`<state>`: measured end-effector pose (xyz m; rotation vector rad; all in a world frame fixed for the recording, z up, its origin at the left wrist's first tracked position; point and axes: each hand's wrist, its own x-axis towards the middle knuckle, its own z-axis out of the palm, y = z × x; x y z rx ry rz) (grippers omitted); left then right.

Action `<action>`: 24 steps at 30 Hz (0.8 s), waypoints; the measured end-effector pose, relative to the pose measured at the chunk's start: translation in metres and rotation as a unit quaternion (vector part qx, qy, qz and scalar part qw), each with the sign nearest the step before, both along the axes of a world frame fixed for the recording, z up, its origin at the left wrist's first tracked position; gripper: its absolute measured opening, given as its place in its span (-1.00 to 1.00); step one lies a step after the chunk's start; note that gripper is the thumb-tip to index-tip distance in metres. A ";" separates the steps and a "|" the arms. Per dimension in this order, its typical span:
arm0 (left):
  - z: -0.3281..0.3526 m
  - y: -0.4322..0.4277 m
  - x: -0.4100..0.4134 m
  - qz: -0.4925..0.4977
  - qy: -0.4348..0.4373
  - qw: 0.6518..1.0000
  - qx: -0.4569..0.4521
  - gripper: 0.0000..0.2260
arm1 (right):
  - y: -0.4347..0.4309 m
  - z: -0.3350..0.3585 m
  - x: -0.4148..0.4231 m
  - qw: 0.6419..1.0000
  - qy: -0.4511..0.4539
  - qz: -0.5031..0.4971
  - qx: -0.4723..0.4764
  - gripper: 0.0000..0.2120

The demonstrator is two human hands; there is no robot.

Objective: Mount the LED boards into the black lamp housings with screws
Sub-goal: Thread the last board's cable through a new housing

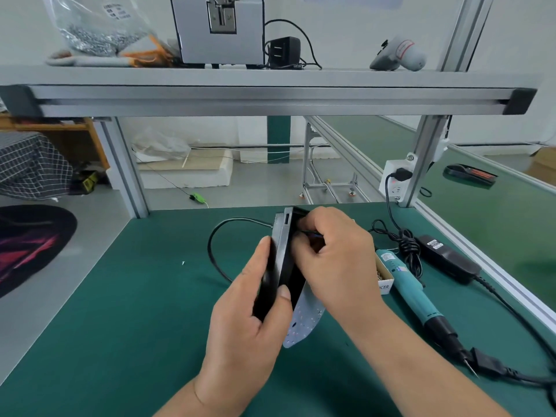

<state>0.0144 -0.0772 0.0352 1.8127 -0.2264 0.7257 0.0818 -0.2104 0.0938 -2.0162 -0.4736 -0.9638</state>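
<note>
Black housing tilted on edge, speckled LED board beneath

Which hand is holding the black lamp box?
The left hand, thumb and fingers wrapped round the black lamp housing. The right hand only pinches a thin wire inside it.

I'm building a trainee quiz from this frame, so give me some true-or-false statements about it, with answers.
The left hand grips the black lamp housing. True.
The teal screwdriver is in the right hand. False: it lies on the green mat; that hand seems to pinch a thin wire at the housing.
The LED board is screwed flat inside the housing. False: it hangs out below it.
A clear bag of small metal parts sits on the upper shelf. True.
</note>
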 end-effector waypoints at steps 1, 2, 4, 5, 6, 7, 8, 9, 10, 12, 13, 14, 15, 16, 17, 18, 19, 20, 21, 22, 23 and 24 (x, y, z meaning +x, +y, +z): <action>-0.001 0.000 0.000 0.003 -0.004 1.000 0.016 -0.37 | 0.000 0.000 0.000 1.000 -0.012 -0.012 -0.014 -0.94; -0.001 0.001 0.000 0.006 -0.006 1.000 0.026 -0.37 | -0.001 -0.001 0.001 0.999 -0.025 -0.022 -0.028 -0.93; -0.002 0.002 0.001 0.014 -0.009 0.999 0.033 -0.37 | 0.000 -0.001 0.001 0.997 -0.042 -0.038 -0.059 -0.92; -0.003 0.003 0.001 0.017 -0.013 0.999 0.035 -0.38 | -0.001 0.000 0.001 0.995 -0.044 -0.047 -0.074 -0.92; -0.004 0.003 0.001 0.018 -0.018 0.999 0.039 -0.38 | -0.001 0.000 0.001 0.994 -0.044 -0.051 -0.083 -0.92; -0.004 0.003 0.002 0.017 -0.021 0.999 0.042 -0.38 | -0.001 0.000 0.001 0.994 -0.043 -0.048 -0.084 -0.93; -0.004 0.004 0.003 0.013 -0.019 0.999 0.041 -0.38 | -0.002 -0.001 0.001 0.995 -0.040 -0.036 -0.079 -0.95; -0.003 0.005 0.004 0.010 -0.014 0.999 0.037 -0.39 | -0.003 -0.002 0.000 0.997 -0.034 -0.015 -0.070 -0.97; -0.003 0.006 0.005 0.007 -0.010 0.999 0.033 -0.39 | -0.005 -0.002 0.000 0.998 -0.027 0.008 -0.065 -0.95; -0.003 0.007 0.006 0.003 -0.009 1.000 0.025 -0.40 | -0.009 -0.002 0.000 0.997 -0.012 0.044 -0.065 -0.88; -0.002 0.008 0.006 0.002 -0.010 1.000 0.022 -0.41 | -0.010 -0.001 0.000 0.997 -0.001 0.051 -0.061 -0.87; -0.002 0.008 0.006 0.000 -0.012 1.000 0.022 -0.41 | -0.011 -0.001 -0.001 0.998 0.010 0.049 -0.049 -0.88; -0.002 0.008 0.006 0.000 -0.016 1.000 0.025 -0.41 | -0.010 -0.003 -0.001 0.998 0.014 0.040 -0.037 -0.89; -0.002 0.008 0.005 0.002 -0.020 0.999 0.028 -0.40 | -0.008 -0.004 -0.002 0.999 0.012 0.022 -0.025 -0.92; -0.003 0.007 0.005 0.006 -0.025 0.999 0.031 -0.40 | -0.007 -0.006 -0.004 1.000 0.012 0.004 -0.013 -0.93; -0.004 0.006 0.004 0.011 -0.027 0.999 0.033 -0.40 | -0.005 -0.007 -0.005 1.000 0.022 -0.007 0.006 -0.91; -0.005 0.005 0.004 0.016 -0.026 0.999 0.034 -0.40 | -0.005 -0.007 -0.005 0.999 0.040 -0.008 0.030 -0.88; -0.006 0.005 0.003 0.018 -0.023 0.999 0.034 -0.39 | -0.005 -0.007 -0.004 0.997 0.052 -0.006 0.048 -0.87; -0.007 0.004 0.003 0.017 -0.020 0.999 0.034 -0.39 | -0.006 -0.008 -0.003 0.997 0.055 -0.005 0.054 -0.88; -0.006 0.003 0.003 0.016 -0.018 0.999 0.032 -0.38 | -0.006 -0.008 -0.002 0.997 0.054 -0.005 0.054 -0.90; -0.006 0.003 0.003 0.014 -0.019 0.999 0.034 -0.37 | -0.005 -0.008 -0.002 0.997 0.055 -0.005 0.055 -0.91; -0.005 0.002 0.003 0.014 -0.020 0.999 0.038 -0.36 | -0.004 -0.008 -0.003 0.996 0.058 -0.001 0.060 -0.90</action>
